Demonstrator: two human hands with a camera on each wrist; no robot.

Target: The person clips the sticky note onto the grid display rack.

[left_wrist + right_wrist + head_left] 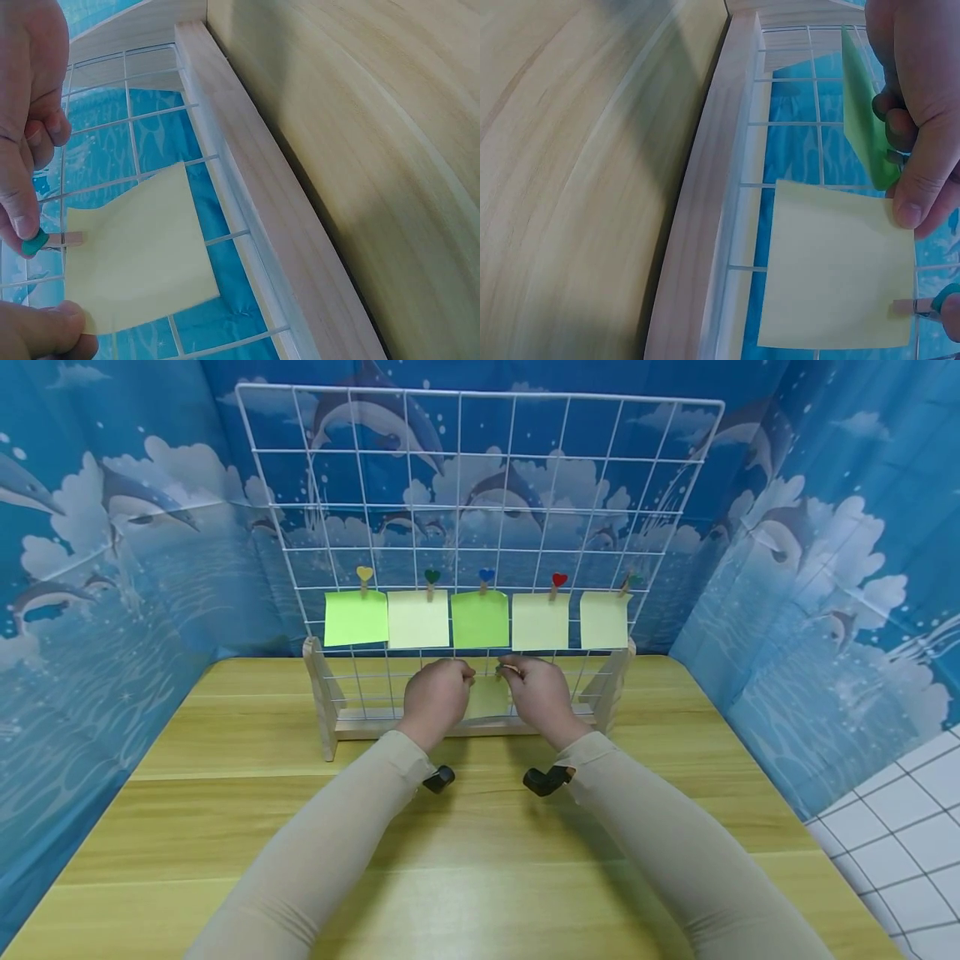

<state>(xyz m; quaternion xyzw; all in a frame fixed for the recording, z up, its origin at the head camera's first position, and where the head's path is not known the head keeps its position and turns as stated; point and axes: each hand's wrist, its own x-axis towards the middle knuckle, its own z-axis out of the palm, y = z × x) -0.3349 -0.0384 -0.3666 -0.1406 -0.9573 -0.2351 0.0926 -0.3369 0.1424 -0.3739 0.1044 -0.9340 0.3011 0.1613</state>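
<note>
In the head view a pale yellow paper note (489,697) lies against the lower part of the white wire grid (459,510). My left hand (437,697) pinches its upper left corner between thumb and finger. At the top edge, my right hand (542,695) pinches the green end of a small wooden clip (73,238), whose jaws overlap the note at a wire. A green note (861,112) stands edge-on beside my left hand in the right wrist view; whether the fingers touch it, I cannot tell.
Above the hands, several notes hang in a row under heart-topped clips, among them a bright green note (356,618) and a pale note (540,622). A wooden base (367,727) carries the grid on the wooden table (465,877). Dolphin-print curtains (150,568) surround it.
</note>
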